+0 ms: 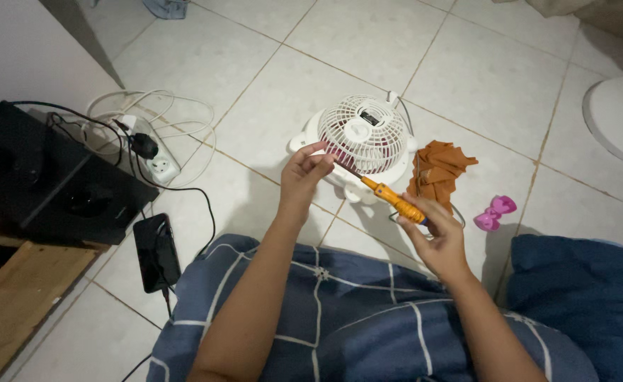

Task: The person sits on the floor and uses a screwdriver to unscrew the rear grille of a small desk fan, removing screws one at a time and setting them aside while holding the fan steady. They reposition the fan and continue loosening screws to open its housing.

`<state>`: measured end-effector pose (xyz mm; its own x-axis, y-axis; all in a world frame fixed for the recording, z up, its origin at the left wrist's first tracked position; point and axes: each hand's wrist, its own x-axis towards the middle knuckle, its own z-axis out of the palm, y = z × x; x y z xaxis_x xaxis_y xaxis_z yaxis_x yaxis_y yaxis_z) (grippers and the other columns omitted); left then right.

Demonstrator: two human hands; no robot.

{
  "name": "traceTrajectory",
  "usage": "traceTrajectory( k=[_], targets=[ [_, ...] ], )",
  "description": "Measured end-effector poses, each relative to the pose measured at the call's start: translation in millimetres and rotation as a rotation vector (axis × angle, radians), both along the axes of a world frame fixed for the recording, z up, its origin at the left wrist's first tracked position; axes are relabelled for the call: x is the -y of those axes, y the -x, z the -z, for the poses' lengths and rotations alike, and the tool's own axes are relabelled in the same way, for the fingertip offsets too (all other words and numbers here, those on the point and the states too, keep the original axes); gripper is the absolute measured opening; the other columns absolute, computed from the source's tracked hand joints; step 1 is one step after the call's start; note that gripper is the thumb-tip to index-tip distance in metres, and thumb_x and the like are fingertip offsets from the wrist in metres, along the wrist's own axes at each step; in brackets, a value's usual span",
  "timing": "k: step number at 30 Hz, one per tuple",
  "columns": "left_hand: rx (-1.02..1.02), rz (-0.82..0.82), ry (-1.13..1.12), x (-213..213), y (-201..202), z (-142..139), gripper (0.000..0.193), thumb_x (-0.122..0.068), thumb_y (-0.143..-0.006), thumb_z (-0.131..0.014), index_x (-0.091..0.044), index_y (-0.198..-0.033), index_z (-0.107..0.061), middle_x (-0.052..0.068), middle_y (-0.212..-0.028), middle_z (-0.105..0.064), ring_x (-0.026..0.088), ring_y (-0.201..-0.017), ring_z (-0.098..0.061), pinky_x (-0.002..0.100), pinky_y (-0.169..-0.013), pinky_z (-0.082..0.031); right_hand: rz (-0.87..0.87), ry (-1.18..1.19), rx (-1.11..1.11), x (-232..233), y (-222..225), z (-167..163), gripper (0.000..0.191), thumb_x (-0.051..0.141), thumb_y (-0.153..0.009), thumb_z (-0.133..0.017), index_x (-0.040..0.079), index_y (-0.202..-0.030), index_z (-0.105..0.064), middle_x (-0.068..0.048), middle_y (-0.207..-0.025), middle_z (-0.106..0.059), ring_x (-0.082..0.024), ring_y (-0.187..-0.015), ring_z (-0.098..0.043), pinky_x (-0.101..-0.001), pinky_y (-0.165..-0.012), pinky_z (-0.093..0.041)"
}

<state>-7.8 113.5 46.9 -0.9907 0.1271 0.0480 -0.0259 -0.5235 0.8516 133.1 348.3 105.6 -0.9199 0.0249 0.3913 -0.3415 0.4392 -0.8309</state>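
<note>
blue checked cloth (340, 311) covers the lap nearest. right hand (439, 237) is clamped round an orange-handled screwdriver (391, 198), shaft angled into the grille. left hand (304, 171), fingers pinched together, touches the small white fan (361, 138) lying on floor tiles (255, 64); the tip is hidden. beyond lies crumpled brown cloth (439, 170).

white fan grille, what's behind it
Through the white fan grille dark reddish blades show, with the screwdriver tip at its lower edge. The motor and hub are hidden behind the grille's white centre cap.
</note>
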Motion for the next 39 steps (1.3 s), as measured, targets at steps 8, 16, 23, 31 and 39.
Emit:
traceTrajectory(
  k=[8,16,23,31,39],
  targets=[
    [0.081,0.051,-0.038,4,2,-5,0.049,-0.01,-0.091,-0.075,0.003,-0.135,-0.057,0.01,-0.105,-0.078,0.012,-0.096,-0.071,0.028,-0.09,-0.058,0.088,-0.394,-0.251,8,-5,-13,0.039,-0.005,-0.087,-0.075,0.006,-0.124,-0.073,-0.016,-0.122,-0.071,-0.024,-0.108,-0.072,-0.0311,-0.086,-0.058],
    [0.047,0.059,-0.012,6,3,-7,0.048,-0.01,-0.092,-0.075,0.003,-0.135,-0.058,0.01,-0.106,-0.077,0.012,-0.096,-0.071,0.027,-0.092,-0.058,0.08,-0.107,0.06,13,-9,2,0.044,0.007,-0.09,-0.074,-0.001,-0.132,-0.065,-0.014,-0.108,-0.075,-0.018,-0.087,-0.073,-0.0281,-0.078,-0.057],
    [0.057,0.051,0.0,6,2,-8,0.044,-0.01,-0.094,-0.074,0.001,-0.135,-0.061,0.004,-0.101,-0.075,0.01,-0.093,-0.069,0.025,-0.089,-0.056,-0.096,0.332,0.442,9,-4,29,0.046,0.032,-0.108,-0.049,-0.008,-0.121,-0.067,-0.011,-0.08,-0.072,-0.015,-0.063,-0.067,-0.0288,-0.064,-0.056],
    [0.138,0.052,-0.091,-3,0,-4,0.024,-0.011,-0.096,-0.073,-0.001,-0.118,-0.072,0.003,-0.102,-0.073,0.011,-0.09,-0.067,0.029,-0.089,-0.056,-0.052,0.604,0.706,10,2,23,0.067,0.052,-0.105,-0.037,-0.006,-0.123,-0.065,-0.004,-0.062,-0.058,-0.016,-0.055,-0.058,-0.0334,-0.068,-0.055],
    [0.203,0.141,-0.208,-6,2,5,0.021,-0.015,-0.099,-0.069,-0.003,-0.117,-0.072,0.001,-0.103,-0.071,0.011,-0.094,-0.065,0.031,-0.093,-0.056,-0.056,0.675,0.736,11,3,20,0.067,0.053,-0.105,-0.039,-0.006,-0.123,-0.065,-0.003,-0.061,-0.054,-0.016,-0.053,-0.055,-0.0346,-0.068,-0.054]
  ],
)
